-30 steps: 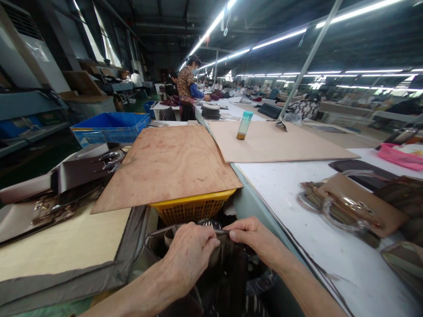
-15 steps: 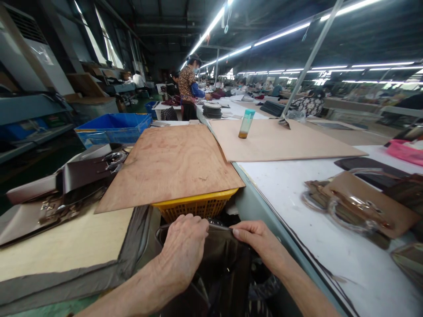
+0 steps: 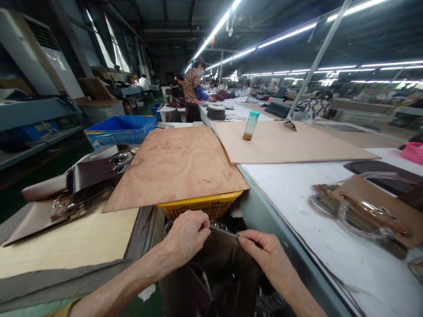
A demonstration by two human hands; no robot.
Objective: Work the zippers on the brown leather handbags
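Both my hands grip the top edge of a dark brown leather-like bag piece (image 3: 228, 259) low in front of me. My left hand (image 3: 188, 233) has its fingers curled over the edge on the left. On the right, my right hand (image 3: 264, 248) pinches the same edge between thumb and fingers. Between the hands the edge runs fairly straight. The lower part of the piece hangs in shadow and its full shape cannot be made out. Just beyond my hands is a yellow plastic basket (image 3: 201, 204) under a plywood board (image 3: 185, 167).
Brown handbag parts (image 3: 373, 207) with wrapped handles lie on the white table (image 3: 317, 211) at right. More bag parts (image 3: 89, 180) rest at left, near a blue crate (image 3: 122, 130). A bottle with a teal cap (image 3: 251, 125) stands on a tan board (image 3: 291, 145). A person (image 3: 193, 90) works farther off.
The view has shifted slightly left. My left hand has turned a little over the edge, with its thumb now showing. The brown piece's edge sits slightly lower, still between both hands.
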